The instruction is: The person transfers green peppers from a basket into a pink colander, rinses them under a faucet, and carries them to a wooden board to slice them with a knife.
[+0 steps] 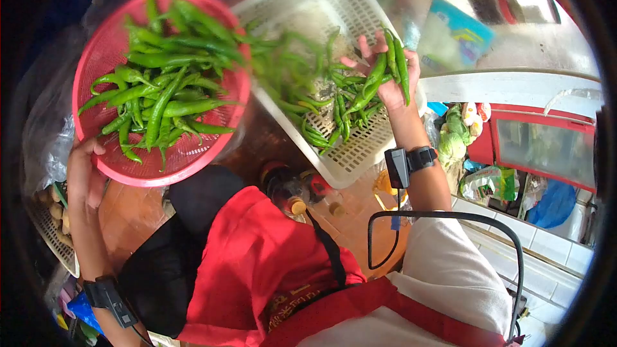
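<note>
My left hand (90,166) grips the lower left rim of a round red basket (193,168), tilted and heaped with long green peppers (164,106). Peppers blurred by motion lie between this basket and a white rectangular basket (350,160). My right hand (389,77) is above the right side of the white basket, palm up, with a few green peppers (397,64) lying across its palm and fingers. More green peppers (340,112) lie in the white basket beneath it.
Dark bottles (283,186) stand on the brown floor below the baskets. A basket of potatoes (54,231) is at the far left. Bagged vegetables (455,135) and a red-framed cabinet (543,144) are at the right. A blue-green packet (456,35) lies at the upper right.
</note>
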The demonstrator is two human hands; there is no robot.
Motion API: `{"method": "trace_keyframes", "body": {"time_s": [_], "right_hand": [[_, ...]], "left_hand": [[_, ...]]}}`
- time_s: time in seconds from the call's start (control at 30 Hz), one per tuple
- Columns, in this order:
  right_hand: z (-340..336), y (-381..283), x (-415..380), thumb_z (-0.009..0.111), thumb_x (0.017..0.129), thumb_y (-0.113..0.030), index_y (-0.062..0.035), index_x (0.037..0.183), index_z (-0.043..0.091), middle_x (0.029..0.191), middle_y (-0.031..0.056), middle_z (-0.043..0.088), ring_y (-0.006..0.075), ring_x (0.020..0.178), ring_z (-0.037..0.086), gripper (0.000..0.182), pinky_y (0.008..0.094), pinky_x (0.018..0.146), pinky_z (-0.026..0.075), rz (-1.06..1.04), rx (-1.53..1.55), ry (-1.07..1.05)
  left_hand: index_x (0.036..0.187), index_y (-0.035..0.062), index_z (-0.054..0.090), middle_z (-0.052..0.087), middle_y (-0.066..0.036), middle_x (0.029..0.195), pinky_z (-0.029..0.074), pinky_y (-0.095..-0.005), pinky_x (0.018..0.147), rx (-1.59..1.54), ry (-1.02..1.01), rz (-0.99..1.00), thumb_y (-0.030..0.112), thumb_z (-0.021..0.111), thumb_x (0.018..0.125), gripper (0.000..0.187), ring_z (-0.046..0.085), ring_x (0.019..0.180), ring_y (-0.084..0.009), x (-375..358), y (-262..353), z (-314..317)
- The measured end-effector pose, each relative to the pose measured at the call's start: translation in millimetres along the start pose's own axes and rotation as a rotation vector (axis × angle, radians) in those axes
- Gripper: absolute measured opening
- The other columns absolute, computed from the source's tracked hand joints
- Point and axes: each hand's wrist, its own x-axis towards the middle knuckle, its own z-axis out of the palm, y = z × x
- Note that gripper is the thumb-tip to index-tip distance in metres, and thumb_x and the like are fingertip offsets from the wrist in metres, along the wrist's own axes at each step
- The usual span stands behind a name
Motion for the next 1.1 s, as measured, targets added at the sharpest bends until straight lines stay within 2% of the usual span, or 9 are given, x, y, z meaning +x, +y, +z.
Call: {"method": "trace_keyframes", "body": {"time_s": [0.27, 0.37, 0.43, 0.5, 0.57, 0.67, 0.9, 0.97, 1.1], "right_hand": [[95.2, 29.0, 50.2, 0.048, 0.076, -0.031, 0.0026, 0.111, 0.051, 0.081, 0.0071, 0.06, 0.0259, 0.097, 0.055, 0.048, 0.068, 0.099, 0.023, 0.052, -0.007, -0.34], [159.1, 78.0, 67.9, 0.048, 0.086, -0.028, 0.005, 0.113, 0.053, 0.094, 0.008, 0.061, 0.0256, 0.096, 0.055, 0.043, 0.0533, 0.1, 0.033, 0.114, -0.213, -0.629], [166.7, 127.8, 113.7, 0.053, 0.088, -0.034, -0.0133, 0.096, 0.065, 0.112, 0.0023, 0.059, 0.0369, 0.105, 0.055, 0.025, 0.0641, 0.095, 0.035, 0.318, 0.177, -0.954], [225.6, 153.8, 102.0, 0.043, 0.074, -0.009, -0.0021, 0.087, 0.043, 0.071, 0.0094, 0.05, 0.0211, 0.058, 0.054, 0.015, 0.0286, 0.055, 0.051, 0.166, -0.78, -0.43], [220.6, 197.0, 101.6, 0.055, 0.075, -0.033, 0.0083, 0.124, 0.037, 0.104, 0.0183, 0.06, 0.029, 0.107, 0.053, 0.066, 0.0441, 0.102, 0.035, 0.004, -1.156, -0.288], [214.2, 234.1, 121.3, 0.06, 0.073, -0.036, 0.0105, 0.135, 0.015, 0.132, 0.0294, 0.038, 0.0346, 0.12, 0.044, 0.09, 0.0356, 0.102, 0.035, -0.03, -1.592, -0.325], [209.9, 155.9, 90.9, 0.062, 0.072, -0.039, 0.0076, 0.119, 0.05, 0.107, 0.0239, 0.06, 0.0324, 0.105, 0.057, 0.067, 0.0371, 0.091, 0.043, -0.244, -1.514, -0.426], [187.4, 108.9, 85.4, 0.056, 0.088, -0.026, 0.0017, 0.111, 0.053, 0.083, 0.0048, 0.059, 0.0094, 0.077, 0.052, 0.036, 0.0235, 0.069, 0.043, -0.143, -1.343, -0.419], [75.8, 22.8, 76.0, 0.058, 0.081, -0.029, -0.0013, 0.108, 0.06, 0.096, 0.0177, 0.065, 0.0315, 0.089, 0.062, 0.039, 0.0377, 0.079, 0.046, -0.203, -1.689, 0.03]], "left_hand": [[0.126, -0.0051, 0.041, 0.052, -0.019, 0.121, 0.043, -0.0417, 0.096, 0.023, 0.001, 0.006, -0.001, 0.041, 0.061, 0.064, 0.055, 0.107, -0.0311, 3.6, -1.4, 0.8], [0.125, -0.004, 0.041, 0.053, -0.019, 0.118, 0.045, -0.0412, 0.094, 0.02, 0.051, 0.015, -0.003, 0.042, 0.061, 0.064, 0.056, 0.104, -0.0308, 2.4, 0.6, 4.4], [0.125, -0.0005, 0.042, 0.054, -0.017, 0.117, 0.045, -0.0395, 0.093, 0.068, 0.161, 0.039, -0.003, 0.043, 0.063, 0.062, 0.055, 0.103, -0.0285, -1.0, 2.9, 14.2], [0.124, 0.0026, 0.043, 0.053, -0.014, 0.116, 0.045, -0.0383, 0.092, 0.057, 0.165, 0.023, -0.004, 0.044, 0.064, 0.06, 0.055, 0.102, -0.0262, -1.1, 3.5, 10.3], [0.122, 0.002, 0.044, 0.054, -0.012, 0.113, 0.045, -0.0379, 0.09, 0.057, 0.126, -0.023, -0.004, 0.044, 0.065, 0.058, 0.056, 0.099, -0.0244, -2.2, 5.2, 11.4], [0.121, 0.0015, 0.045, 0.056, -0.011, 0.108, 0.046, -0.037, 0.088, 0.063, 0.192, -0.014, -0.003, 0.045, 0.065, 0.055, 0.057, 0.095, -0.0233, -1.8, 2.9, 11.3], [0.122, 0.0011, 0.043, 0.056, -0.012, 0.111, 0.049, -0.0371, 0.087, 0.061, 0.096, 0.034, -0.003, 0.043, 0.066, 0.056, 0.057, 0.098, -0.0232, -0.6, 2.3, 7.7], [0.124, -0.0021, 0.043, 0.054, -0.015, 0.116, 0.045, -0.0385, 0.094, 0.093, 0.078, 0.018, -0.001, 0.043, 0.064, 0.059, 0.057, 0.101, -0.0261, -0.7, 2.0, 5.5], [0.127, -0.0041, 0.04, 0.052, -0.019, 0.122, 0.041, -0.0386, 0.099, 0.038, -0.108, -0.018, 0.002, 0.042, 0.063, 0.064, 0.054, 0.109, -0.0286, 9.7, -4.7, -10.8]]}}
